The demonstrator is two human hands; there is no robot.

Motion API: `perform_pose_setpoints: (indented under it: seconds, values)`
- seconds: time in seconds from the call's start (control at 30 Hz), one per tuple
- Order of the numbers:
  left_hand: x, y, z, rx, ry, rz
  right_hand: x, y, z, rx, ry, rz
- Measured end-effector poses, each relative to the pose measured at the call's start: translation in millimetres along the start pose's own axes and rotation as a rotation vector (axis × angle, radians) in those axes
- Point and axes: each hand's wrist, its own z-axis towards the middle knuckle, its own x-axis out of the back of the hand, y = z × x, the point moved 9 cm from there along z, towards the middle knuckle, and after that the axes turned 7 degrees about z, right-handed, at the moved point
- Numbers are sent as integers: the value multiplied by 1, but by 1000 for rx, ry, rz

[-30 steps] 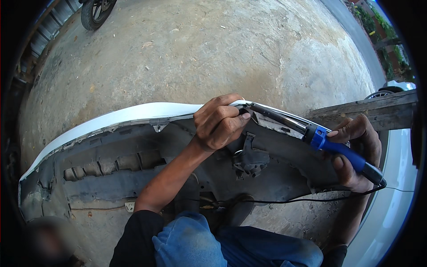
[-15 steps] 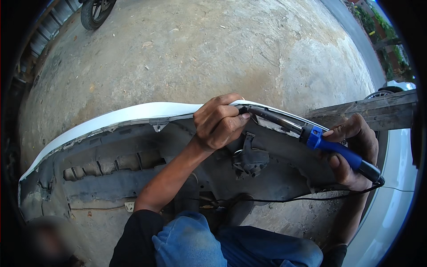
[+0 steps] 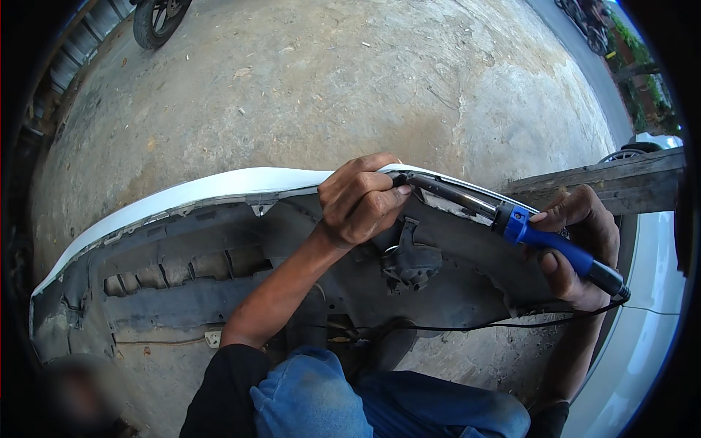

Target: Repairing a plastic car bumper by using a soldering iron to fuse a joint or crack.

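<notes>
A white car bumper (image 3: 241, 179) lies with its dark inner side toward me. My left hand (image 3: 361, 201) is closed on its upper edge, fingers over the rim and thumb on the inside. By the thumb is a small dark piece, too hidden to name. My right hand (image 3: 580, 248) grips the blue handle of a soldering iron (image 3: 551, 242), thumb along the top. The iron's metal barrel (image 3: 453, 197) lies along the inside of the rim, and its tip meets the bumper beside my left fingertips. A black cord (image 3: 482, 328) trails from the handle's end.
A black round fitting (image 3: 412, 264) is mounted inside the bumper. A wooden beam (image 3: 606, 179) stands at the right, beside a pale car body panel (image 3: 650, 292). A motorcycle wheel (image 3: 157, 22) rests at the far left. My knees are just below the bumper.
My right hand and the soldering iron's handle have shifted very slightly; my left hand stays in place. A motorcycle has come into view on the road at the far upper right.
</notes>
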Motion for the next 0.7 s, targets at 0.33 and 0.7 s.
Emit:
perform_pose_setpoints:
  seconds: [0.33,0.7]
  values:
    - [0,-1,-1,-5,-1,10,1,1,-2,12,36,3]
    - [0,-1,-1,0,-1,9,0,1,-1,14,5,-10]
